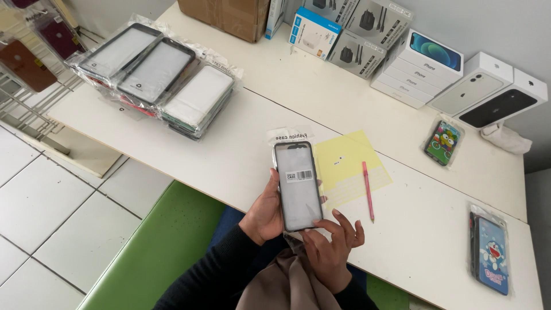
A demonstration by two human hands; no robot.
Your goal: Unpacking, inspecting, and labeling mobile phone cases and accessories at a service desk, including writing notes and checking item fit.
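My left hand (265,211) holds a packaged phone case (297,185), black-rimmed with a pale back and a barcode sticker, inside a clear plastic sleeve, over the front edge of the white table (241,155). My right hand (332,248) touches the case's lower right corner with its fingertips. Just right of the case a yellow sheet of paper (351,166) lies on the table with a pink pen (368,190) across it.
Stacks of packaged phone cases (158,77) lie at the table's left. Phone and charger boxes (419,63) line the back wall, beside a cardboard box (227,17). Two cartoon-printed cases (443,142) (491,252) lie at the right. A wire rack (28,63) stands left.
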